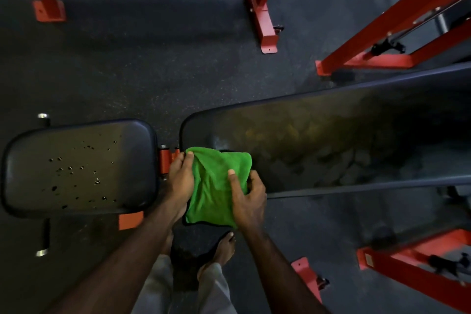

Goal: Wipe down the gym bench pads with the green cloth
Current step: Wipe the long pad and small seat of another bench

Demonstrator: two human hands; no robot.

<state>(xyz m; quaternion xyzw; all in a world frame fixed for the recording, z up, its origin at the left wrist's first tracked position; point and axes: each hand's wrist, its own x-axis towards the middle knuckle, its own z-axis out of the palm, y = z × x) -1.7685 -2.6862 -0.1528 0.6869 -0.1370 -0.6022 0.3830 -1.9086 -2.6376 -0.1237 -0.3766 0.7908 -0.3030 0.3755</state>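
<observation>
We hold the green cloth [216,186] — left hand [179,181] and right hand [248,196] each with a pinching grip — folded against the long pad [331,140] for wiping.

The scene is dim, with muted light falling on the floor [153,64] toward the top. The long back pad [331,135] carries a dull yellowish sheen at its middle and sinks into deep shadow at its right end. Wide-angle distortion bends the red frames [397,23] near the edges. Detail is soft throughout.
</observation>
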